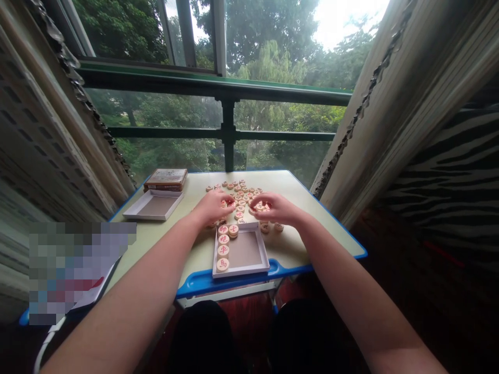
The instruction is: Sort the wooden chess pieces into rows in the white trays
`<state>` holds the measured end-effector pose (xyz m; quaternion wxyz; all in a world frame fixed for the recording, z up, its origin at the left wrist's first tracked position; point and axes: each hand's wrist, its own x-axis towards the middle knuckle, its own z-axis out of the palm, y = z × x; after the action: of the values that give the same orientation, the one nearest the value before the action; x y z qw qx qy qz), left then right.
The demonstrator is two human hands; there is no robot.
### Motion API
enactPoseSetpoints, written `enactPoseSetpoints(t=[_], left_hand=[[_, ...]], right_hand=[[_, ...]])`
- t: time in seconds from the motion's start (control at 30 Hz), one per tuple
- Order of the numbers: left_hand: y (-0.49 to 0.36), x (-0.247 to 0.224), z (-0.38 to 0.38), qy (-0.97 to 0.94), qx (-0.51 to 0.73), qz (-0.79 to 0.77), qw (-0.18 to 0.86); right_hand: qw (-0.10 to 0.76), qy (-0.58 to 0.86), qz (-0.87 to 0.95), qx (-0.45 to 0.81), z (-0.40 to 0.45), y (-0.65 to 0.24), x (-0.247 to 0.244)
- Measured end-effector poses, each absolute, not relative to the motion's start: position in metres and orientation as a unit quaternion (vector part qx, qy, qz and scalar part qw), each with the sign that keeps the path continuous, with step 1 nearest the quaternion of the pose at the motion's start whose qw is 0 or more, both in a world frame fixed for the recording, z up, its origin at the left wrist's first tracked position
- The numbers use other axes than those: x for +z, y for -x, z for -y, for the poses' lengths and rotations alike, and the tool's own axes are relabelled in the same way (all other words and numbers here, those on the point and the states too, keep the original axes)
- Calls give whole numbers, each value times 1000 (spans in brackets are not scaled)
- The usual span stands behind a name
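Many round wooden Chinese chess pieces [239, 214] with red or dark characters lie scattered on the table. My left hand [213, 208] is at the left of this pile, thumb and fingers closed around a Chinese chess piece [231, 204]. Opposite it, my right hand [276, 209] curls its fingers over pieces at the pile's right side and grips a piece near its fingertips, partly hidden. Just in front of me stands a shallow white box tray [255, 271]. Red-marked pieces [223, 250] form a column along its left wall, with another piece [233, 231] beside the top one.
A white shallow box lid [132, 212] lies at the left, before a brown box [167, 178]. The pale table [312, 228] has a blue edge. Blurred papers [86, 280] lie at the lower left. A window with green rails [273, 91] and curtains [362, 104] surround the table.
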<state>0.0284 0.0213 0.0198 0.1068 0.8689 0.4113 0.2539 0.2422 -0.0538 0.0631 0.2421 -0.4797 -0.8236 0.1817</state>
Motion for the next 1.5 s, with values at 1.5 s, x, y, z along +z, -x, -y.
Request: enactPoseSetpoints(t=[1.5], left_hand=[[-28,28,-5,-866,274,-398,126]], right_hand=[[278,599,733,164,33,-275,48]])
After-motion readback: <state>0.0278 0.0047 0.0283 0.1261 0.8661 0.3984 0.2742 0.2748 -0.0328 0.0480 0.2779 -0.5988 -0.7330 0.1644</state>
